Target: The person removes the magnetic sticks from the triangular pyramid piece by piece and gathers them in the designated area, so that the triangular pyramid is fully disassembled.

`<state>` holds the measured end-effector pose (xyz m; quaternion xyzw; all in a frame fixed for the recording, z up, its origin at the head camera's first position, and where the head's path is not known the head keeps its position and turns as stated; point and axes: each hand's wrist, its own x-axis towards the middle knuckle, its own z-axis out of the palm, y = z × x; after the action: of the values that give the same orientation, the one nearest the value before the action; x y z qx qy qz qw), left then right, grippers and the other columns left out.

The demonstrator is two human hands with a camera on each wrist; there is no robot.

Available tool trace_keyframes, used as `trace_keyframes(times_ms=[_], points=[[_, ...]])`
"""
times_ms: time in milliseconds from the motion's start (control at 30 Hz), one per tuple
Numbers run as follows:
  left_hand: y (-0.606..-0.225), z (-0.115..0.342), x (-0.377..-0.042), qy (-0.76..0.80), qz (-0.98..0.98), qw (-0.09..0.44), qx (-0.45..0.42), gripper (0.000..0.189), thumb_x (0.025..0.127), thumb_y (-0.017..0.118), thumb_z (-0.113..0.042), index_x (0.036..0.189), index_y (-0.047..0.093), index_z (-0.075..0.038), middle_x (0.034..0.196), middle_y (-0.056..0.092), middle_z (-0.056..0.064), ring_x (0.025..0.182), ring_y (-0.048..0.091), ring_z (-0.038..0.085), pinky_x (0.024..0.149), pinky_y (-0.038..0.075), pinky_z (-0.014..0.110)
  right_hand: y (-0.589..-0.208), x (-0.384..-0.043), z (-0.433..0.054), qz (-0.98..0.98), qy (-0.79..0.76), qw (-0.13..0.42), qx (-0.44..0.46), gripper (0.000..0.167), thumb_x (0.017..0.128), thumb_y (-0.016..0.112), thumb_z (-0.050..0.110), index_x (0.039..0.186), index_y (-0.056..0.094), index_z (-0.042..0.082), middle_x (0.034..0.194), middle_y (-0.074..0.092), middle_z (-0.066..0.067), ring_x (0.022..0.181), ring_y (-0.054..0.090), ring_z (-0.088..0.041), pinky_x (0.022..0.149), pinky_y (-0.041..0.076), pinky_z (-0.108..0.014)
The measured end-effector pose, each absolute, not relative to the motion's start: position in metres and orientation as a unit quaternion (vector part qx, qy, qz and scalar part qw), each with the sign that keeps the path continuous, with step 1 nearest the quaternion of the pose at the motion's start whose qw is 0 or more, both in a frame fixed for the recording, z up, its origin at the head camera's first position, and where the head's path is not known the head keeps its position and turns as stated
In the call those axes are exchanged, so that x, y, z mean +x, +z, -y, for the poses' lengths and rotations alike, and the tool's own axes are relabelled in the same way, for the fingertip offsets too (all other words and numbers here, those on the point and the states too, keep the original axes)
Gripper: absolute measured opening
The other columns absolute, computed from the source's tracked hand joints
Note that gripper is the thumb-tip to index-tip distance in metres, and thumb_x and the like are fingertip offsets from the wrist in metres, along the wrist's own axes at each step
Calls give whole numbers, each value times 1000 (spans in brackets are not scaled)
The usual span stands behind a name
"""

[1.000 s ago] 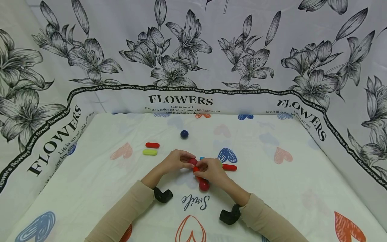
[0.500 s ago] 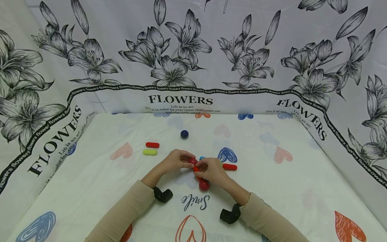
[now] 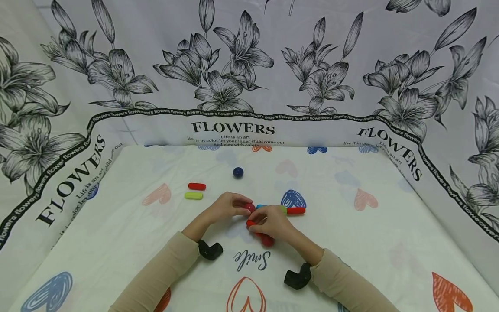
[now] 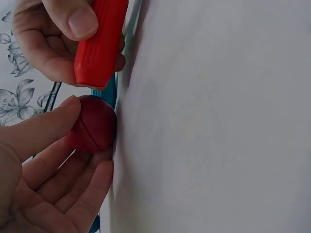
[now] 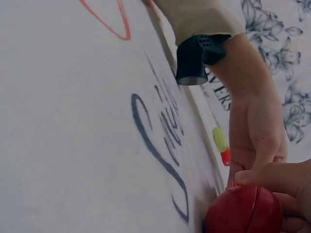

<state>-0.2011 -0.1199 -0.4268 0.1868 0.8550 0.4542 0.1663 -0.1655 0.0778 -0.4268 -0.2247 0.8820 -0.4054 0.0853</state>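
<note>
My left hand [image 3: 226, 208] pinches a dark red ball [image 4: 92, 124] between thumb and fingers, close over the table. In my right hand [image 3: 273, 222] is a ridged red stick [image 4: 102, 43], gripped between thumb and fingers. Its squared end sits just apart from the ball in the left wrist view. A second red ball [image 5: 243, 211] is at the stick's near end, below the right fingers. Just beyond the hands lies a row of a blue stick [image 3: 260, 207], a green piece [image 3: 283, 209] and another red stick [image 3: 297, 211], partly hidden by the right hand.
A loose red stick [image 3: 196, 186] and a yellow-green stick [image 3: 193, 196] lie to the left of the hands. Farther back is a dark blue ball [image 3: 238, 172]. Black wrist mounts [image 3: 210, 251] hang at both cuffs. A flower-printed curtain [image 3: 234, 65] rises behind the table.
My right hand has drawn the red stick back from the left hand's ball, and the near ball has shifted slightly right. The far red stick has moved up a little. My left hand stays put.
</note>
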Motion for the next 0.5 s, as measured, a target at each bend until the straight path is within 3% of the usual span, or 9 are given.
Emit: trace_keyframes(times_ms=[333, 500], points=[[-424, 122, -199, 458, -854, 164, 185, 36, 88, 69, -12, 122, 64, 0, 114, 71, 17, 106, 68, 26, 97, 55, 38, -428, -166, -73, -883, -409, 81, -216, 19, 79, 79, 14, 95, 74, 6, 89, 75, -8, 79, 67, -13, 70, 58, -20], [-423, 123, -201, 462, -858, 157, 159, 39, 88, 70, -18, 123, 64, -3, 115, 71, 13, 102, 68, 20, 93, 56, 33, -430, -168, -70, -891, -393, 75, -214, 17, 79, 78, 15, 94, 75, 8, 89, 74, -6, 80, 67, -13, 71, 58, -21]])
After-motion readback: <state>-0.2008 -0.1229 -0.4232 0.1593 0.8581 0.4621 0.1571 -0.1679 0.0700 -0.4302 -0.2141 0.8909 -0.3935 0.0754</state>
